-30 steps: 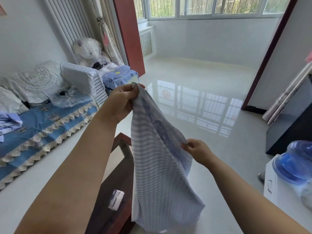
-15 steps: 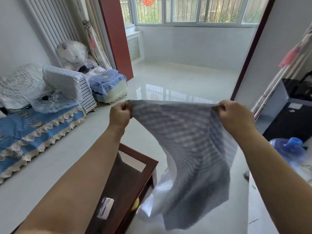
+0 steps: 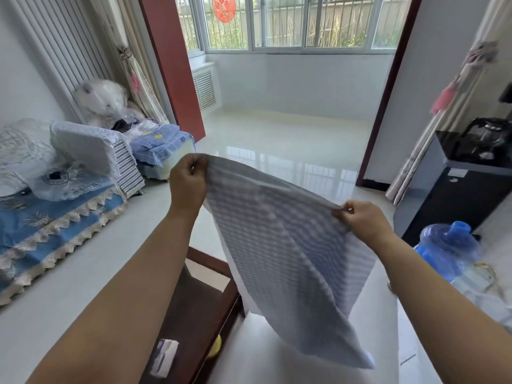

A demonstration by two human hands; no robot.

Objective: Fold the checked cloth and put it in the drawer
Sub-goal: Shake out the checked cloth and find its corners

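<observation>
The checked cloth (image 3: 288,253), pale blue and white, hangs spread in the air in front of me above the floor. My left hand (image 3: 188,184) grips its upper left corner, raised higher. My right hand (image 3: 360,220) pinches the upper right corner, held lower, so the top edge slopes down to the right. The cloth's lower corner dangles near the floor at the bottom right. No drawer is in view.
A dark wooden low table (image 3: 199,309) stands below my left arm, with a small box (image 3: 164,356) on it. A sofa with a blue cover (image 3: 55,231) lies left. A blue water bottle (image 3: 448,248) and a black dispenser (image 3: 454,195) stand right. Glossy floor stretches ahead.
From hanging bunched under my raised left hand, the cloth was pulled open between both hands. Since then my right hand has dropped lower and the cloth hangs flatter.
</observation>
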